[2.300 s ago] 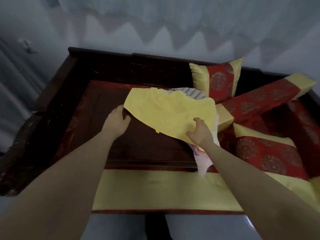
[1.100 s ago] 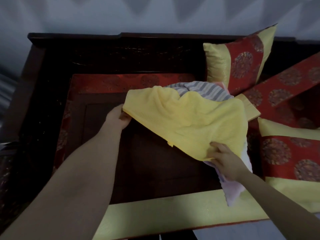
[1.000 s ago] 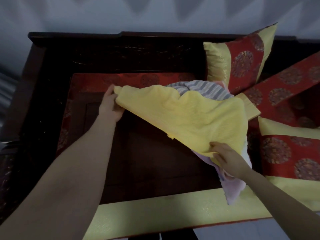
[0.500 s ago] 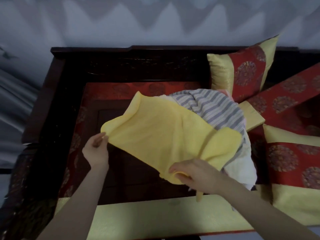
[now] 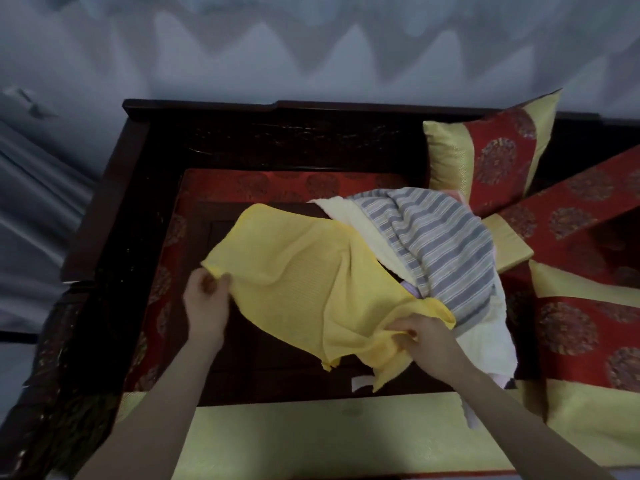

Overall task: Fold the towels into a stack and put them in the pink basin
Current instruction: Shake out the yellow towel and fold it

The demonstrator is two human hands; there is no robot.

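Observation:
A yellow towel (image 5: pixel 304 282) is spread loosely over the dark wooden seat panel (image 5: pixel 263 362). My left hand (image 5: pixel 204 306) pinches its left corner. My right hand (image 5: pixel 427 344) grips its lower right edge, with yellow folds hanging below. Behind it lies a heap of towels: a grey-and-white striped towel (image 5: pixel 440 244) on top, a cream towel (image 5: pixel 353 220) under it, and a white towel (image 5: pixel 485 341) hanging down at the right. A sliver of pink cloth (image 5: pixel 453 194) shows at the heap's back. No pink basin is clearly visible.
The dark wooden sofa frame (image 5: pixel 242 133) encloses the seat, with a yellow cushion band (image 5: pixel 311 434) along the front. Red-and-yellow cushions stand at the right: one upright (image 5: pixel 491 154), a long one (image 5: pixel 571 209) and one lower (image 5: pixel 588 327). A grey curtain (image 5: pixel 311 46) hangs behind.
Both hands have pulled the yellow towel off the heap, toward me and to the left. The striped towel underneath is now uncovered. My left hand dropped from the far corner to the near left.

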